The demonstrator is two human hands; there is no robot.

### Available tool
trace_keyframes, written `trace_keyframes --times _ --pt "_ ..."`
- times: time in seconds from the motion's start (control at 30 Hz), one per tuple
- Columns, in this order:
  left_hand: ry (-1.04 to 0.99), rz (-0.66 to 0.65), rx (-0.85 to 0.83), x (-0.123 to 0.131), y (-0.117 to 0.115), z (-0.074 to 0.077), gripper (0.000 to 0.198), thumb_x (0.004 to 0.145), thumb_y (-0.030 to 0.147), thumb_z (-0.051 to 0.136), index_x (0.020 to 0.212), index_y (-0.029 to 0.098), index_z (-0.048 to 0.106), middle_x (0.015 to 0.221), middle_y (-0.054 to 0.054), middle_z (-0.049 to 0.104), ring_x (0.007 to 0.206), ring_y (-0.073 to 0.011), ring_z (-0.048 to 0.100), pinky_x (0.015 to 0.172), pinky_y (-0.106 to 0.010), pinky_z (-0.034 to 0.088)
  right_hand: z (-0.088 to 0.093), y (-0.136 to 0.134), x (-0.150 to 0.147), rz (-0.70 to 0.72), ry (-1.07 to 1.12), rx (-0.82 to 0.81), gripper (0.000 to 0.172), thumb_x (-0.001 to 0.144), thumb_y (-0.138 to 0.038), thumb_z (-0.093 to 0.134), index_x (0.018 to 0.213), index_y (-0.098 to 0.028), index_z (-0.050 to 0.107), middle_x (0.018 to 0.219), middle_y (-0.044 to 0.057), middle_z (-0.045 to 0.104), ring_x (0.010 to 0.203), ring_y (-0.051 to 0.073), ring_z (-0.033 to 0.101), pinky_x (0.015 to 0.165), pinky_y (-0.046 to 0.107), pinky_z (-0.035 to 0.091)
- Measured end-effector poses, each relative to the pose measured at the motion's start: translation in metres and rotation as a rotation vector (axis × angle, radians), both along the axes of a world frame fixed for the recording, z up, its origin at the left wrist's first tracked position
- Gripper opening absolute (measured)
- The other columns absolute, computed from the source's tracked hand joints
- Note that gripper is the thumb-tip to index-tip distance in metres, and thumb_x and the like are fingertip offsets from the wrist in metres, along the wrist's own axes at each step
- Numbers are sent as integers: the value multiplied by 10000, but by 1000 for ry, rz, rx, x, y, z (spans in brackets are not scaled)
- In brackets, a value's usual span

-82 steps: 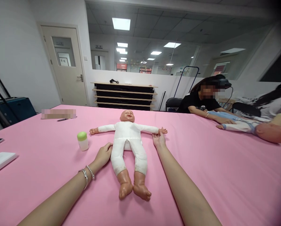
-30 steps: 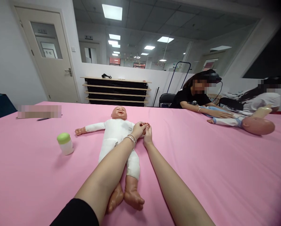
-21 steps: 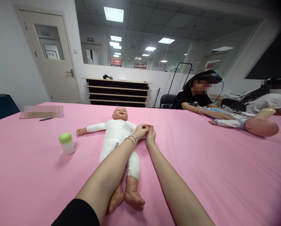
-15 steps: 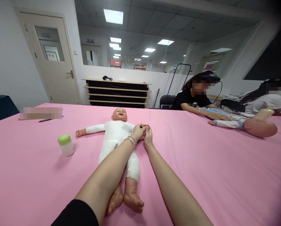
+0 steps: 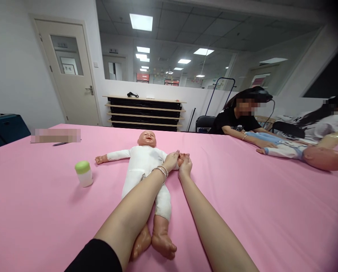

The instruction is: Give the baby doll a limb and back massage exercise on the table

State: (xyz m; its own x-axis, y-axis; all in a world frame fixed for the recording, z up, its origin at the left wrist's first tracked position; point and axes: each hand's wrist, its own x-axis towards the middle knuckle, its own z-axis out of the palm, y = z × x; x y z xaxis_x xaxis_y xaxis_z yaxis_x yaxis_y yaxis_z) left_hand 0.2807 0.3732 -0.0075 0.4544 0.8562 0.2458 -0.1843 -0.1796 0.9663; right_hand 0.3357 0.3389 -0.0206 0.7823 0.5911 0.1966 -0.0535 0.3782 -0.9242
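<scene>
A baby doll (image 5: 139,160) with a white cloth body lies face up on the pink-covered table, its feet towards me. Both my hands are at the doll's small hand (image 5: 182,159) on the right side of its body. From the left, my left hand (image 5: 171,161) is closed around the doll's wrist and hand, with bracelets on my own wrist. On the other side, my right hand (image 5: 185,167) cups the same doll hand, thumb up against its fingers. My left forearm crosses over the doll's belly and leg. The exact finger grip underneath is hidden.
A jar with a green lid (image 5: 84,173) stands left of the doll. A blurred flat object (image 5: 56,135) and a dark pen-like item (image 5: 60,143) lie farther back. At the right, a person (image 5: 242,113) handles another doll (image 5: 324,156); a second person sits beyond.
The view has swung slightly left, so everything sits farther right. My hands have parted a little, and more of the doll's hand shows between them. The jar and doll's body stay put.
</scene>
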Motion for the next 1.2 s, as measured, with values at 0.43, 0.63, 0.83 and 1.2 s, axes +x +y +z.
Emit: trace_keyframes --times 0.43,0.63,0.83,1.2 --pt "155 524 214 -117 4 67 313 768 109 481 1063 104 584 1228 -149 467 1136 -214 463 1015 -333 344 11 -8 45 -379 -108 -456 112 868 -249 368 916 -158 410 904 66 573 745 136 559 621 197 401" --pt "655 1046 240 -244 6 22 561 742 107 501 1287 35 390 1404 -217 242 1329 -309 213 1099 -427 211 13 -12 33 -452 -173 -428 168 853 -212 372 976 -127 448 1101 135 492 962 205 526 861 309 417" --pt "747 1207 16 -279 8 -3 653 813 234 501 1340 -76 273 1300 -324 346 1275 -407 278 1027 -502 263 40 -19 3 -540 -411 -190 332 727 -55 353 1036 -117 459 1255 138 374 1232 198 314 1079 327 245" --pt "381 1134 209 -277 11 -5 654 809 229 528 1375 114 220 1313 -207 360 1102 -248 515 896 -362 451 84 61 -232 783 -1112 -44 379 807 -109 472 1186 -114 488 1253 105 446 1164 212 424 1038 371 309"
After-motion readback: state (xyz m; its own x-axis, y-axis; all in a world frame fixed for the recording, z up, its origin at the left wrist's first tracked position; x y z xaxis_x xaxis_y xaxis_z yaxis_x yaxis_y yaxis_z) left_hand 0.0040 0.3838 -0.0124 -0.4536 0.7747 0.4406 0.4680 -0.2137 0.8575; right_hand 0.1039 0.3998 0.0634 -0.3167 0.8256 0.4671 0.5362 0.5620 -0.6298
